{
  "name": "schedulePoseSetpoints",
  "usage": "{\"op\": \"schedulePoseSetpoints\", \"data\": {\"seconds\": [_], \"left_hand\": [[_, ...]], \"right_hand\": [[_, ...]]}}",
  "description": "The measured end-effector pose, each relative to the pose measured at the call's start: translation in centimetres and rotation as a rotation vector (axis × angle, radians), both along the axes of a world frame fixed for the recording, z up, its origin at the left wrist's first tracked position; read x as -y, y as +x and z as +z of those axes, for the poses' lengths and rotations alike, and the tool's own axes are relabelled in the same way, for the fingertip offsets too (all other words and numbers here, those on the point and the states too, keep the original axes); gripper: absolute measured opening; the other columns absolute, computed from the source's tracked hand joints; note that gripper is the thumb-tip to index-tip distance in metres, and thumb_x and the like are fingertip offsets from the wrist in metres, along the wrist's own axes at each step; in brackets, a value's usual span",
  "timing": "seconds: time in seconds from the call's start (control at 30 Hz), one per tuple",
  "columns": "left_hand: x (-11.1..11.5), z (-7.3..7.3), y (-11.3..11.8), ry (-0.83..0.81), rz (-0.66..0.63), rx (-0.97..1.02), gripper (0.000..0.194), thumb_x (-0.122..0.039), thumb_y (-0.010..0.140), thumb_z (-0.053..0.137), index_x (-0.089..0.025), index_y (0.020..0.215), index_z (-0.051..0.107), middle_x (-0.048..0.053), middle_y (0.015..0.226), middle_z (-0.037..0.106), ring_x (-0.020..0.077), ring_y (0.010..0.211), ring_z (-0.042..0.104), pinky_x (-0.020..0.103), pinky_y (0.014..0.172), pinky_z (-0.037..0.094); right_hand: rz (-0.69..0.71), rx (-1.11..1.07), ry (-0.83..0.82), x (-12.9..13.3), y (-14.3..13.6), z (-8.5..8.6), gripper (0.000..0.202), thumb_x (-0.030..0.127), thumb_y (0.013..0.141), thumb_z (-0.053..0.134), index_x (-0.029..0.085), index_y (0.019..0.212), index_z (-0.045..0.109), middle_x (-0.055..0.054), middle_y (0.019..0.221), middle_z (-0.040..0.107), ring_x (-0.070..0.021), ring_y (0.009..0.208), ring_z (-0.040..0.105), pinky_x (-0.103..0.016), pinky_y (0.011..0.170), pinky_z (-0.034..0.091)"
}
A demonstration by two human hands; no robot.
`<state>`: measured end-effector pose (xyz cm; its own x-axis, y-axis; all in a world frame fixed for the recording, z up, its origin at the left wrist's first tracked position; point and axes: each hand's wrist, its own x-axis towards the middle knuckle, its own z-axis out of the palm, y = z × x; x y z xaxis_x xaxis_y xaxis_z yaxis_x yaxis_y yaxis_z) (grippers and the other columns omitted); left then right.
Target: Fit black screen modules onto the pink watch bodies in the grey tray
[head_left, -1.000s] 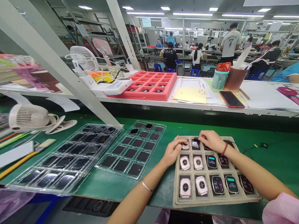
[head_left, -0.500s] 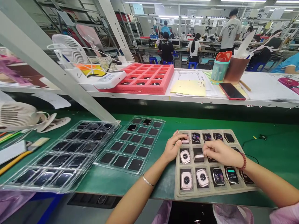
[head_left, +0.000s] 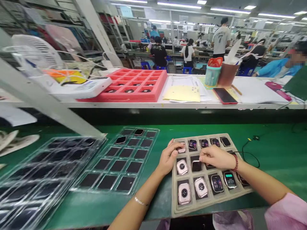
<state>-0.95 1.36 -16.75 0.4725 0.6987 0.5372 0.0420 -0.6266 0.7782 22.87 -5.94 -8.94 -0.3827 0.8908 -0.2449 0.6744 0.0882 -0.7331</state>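
Observation:
A beige tray [head_left: 168, 209] on the green bench holds several smartwatches in rows. My left hand [head_left: 168, 157] is at its far left corner, fingers curled over a pink smartwatch [head_left: 181, 149] in the corner compartment. With thumb and fingers pinched, my right hand [head_left: 217, 157] grips the right edge of a dark-screened smartwatch [head_left: 196, 165] in the middle row, its screen facing up. Left of that one, a pink smartwatch [head_left: 182, 167] lies back up, as do two in the near row. Others, such as the smartwatch [head_left: 217, 183] nearby, show lit screens. My right hand partly covers the middle row.
Left of the beige tray lies a clear plastic tray [head_left: 131, 174] with two dark watch faces in it. Stacked clear trays [head_left: 45, 220] sit farther left. A slanted white post [head_left: 69, 116] rises beside them. The shelf behind holds a red foam tray [head_left: 159, 91] and a phone [head_left: 225, 96].
The watch at my right fingers was tipped up on edge; now it lies nearly flat, screen up. My left hand keeps its place on the corner watch. The camera view has shifted right.

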Motion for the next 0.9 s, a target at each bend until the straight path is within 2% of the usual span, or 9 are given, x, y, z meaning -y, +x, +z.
{"op": "schedulePoseSetpoints", "data": {"seconds": [0.1, 0.23, 0.3, 0.43, 0.5, 0.67, 0.77, 0.9], "left_hand": [[-0.4, -0.6, -0.2, 0.053, -0.011, 0.01, 0.042, -0.046, 0.099, 0.035, -0.015, 0.108, 0.062, 0.009, 0.107, 0.064, 0.0203, 0.102, 0.059, 0.045, 0.113, 0.02], [-0.7, -1.1, -0.3, 0.074, -0.042, 0.017, 0.035, -0.039, 0.1, 0.036, -0.018, 0.112, 0.06, 0.006, 0.107, 0.063, 0.0187, 0.102, 0.059, 0.044, 0.115, 0.016], [-0.8, -1.2, -0.3, 0.068, -0.052, 0.016, 0.035, -0.04, 0.1, 0.036, -0.018, 0.112, 0.06, 0.006, 0.107, 0.064, 0.019, 0.102, 0.059, 0.044, 0.115, 0.015], [-0.6, -1.0, -0.3, 0.041, -0.041, 0.01, 0.039, -0.045, 0.099, 0.036, -0.017, 0.111, 0.06, 0.007, 0.106, 0.064, 0.0209, 0.102, 0.059, 0.047, 0.114, 0.016], [-0.4, -0.9, -0.2, 0.031, -0.038, 0.011, 0.039, -0.045, 0.099, 0.036, -0.018, 0.111, 0.061, 0.007, 0.107, 0.064, 0.0207, 0.103, 0.058, 0.047, 0.114, 0.014], [0.0, -0.6, -0.1, 0.034, -0.056, 0.042, 0.037, -0.045, 0.1, 0.036, -0.02, 0.112, 0.06, 0.004, 0.105, 0.064, 0.0181, 0.101, 0.059, 0.043, 0.114, 0.014], [0.0, -0.4, 0.0, 0.031, -0.043, 0.047, 0.039, -0.046, 0.099, 0.036, -0.018, 0.111, 0.061, 0.006, 0.105, 0.064, 0.0185, 0.1, 0.059, 0.043, 0.113, 0.016], [0.2, -0.3, 0.1, 0.03, -0.034, 0.054, 0.041, -0.047, 0.099, 0.037, -0.016, 0.108, 0.062, 0.007, 0.104, 0.064, 0.0193, 0.1, 0.059, 0.044, 0.113, 0.017]], "right_hand": [[-0.03, 0.003, 0.029, -0.2, -0.3, -0.3, 0.017, 0.025, 0.091, 0.059, 0.011, 0.08, 0.06, 0.002, 0.065, 0.058, -0.0082, 0.059, 0.05, -0.018, 0.055, 0.032], [-0.092, 0.12, 0.333, 0.9, -0.9, 0.0, 0.007, 0.014, 0.085, 0.061, 0.013, 0.08, 0.058, 0.002, 0.073, 0.057, -0.009, 0.066, 0.049, -0.019, 0.062, 0.03], [-0.042, 0.14, 0.404, 2.2, -1.2, 0.5, 0.006, 0.013, 0.085, 0.06, 0.013, 0.08, 0.056, 0.002, 0.076, 0.056, -0.0096, 0.068, 0.048, -0.02, 0.063, 0.03], [0.196, 0.258, 0.289, 4.9, -1.7, 1.2, 0.008, 0.016, 0.081, 0.062, 0.015, 0.077, 0.055, 0.001, 0.078, 0.056, -0.0117, 0.07, 0.047, -0.023, 0.062, 0.027], [0.254, 0.279, 0.232, 5.7, -1.8, 1.4, 0.007, 0.015, 0.081, 0.062, 0.016, 0.077, 0.055, 0.001, 0.079, 0.057, -0.0118, 0.072, 0.048, -0.023, 0.063, 0.028], [0.168, 0.063, 0.177, 5.7, -2.0, 1.4, 0.011, 0.01, 0.082, 0.06, 0.014, 0.074, 0.055, 0.003, 0.069, 0.052, -0.0088, 0.065, 0.045, -0.019, 0.062, 0.03], [0.145, 0.179, 0.219, 5.7, -1.7, 1.3, 0.012, 0.008, 0.083, 0.058, 0.014, 0.074, 0.052, 0.002, 0.073, 0.052, -0.0105, 0.066, 0.043, -0.022, 0.061, 0.026], [0.212, 0.243, 0.187, 6.2, -0.9, 1.0, 0.011, 0.006, 0.084, 0.056, 0.016, 0.081, 0.052, 0.002, 0.081, 0.053, -0.0125, 0.073, 0.046, -0.024, 0.065, 0.028]]}}
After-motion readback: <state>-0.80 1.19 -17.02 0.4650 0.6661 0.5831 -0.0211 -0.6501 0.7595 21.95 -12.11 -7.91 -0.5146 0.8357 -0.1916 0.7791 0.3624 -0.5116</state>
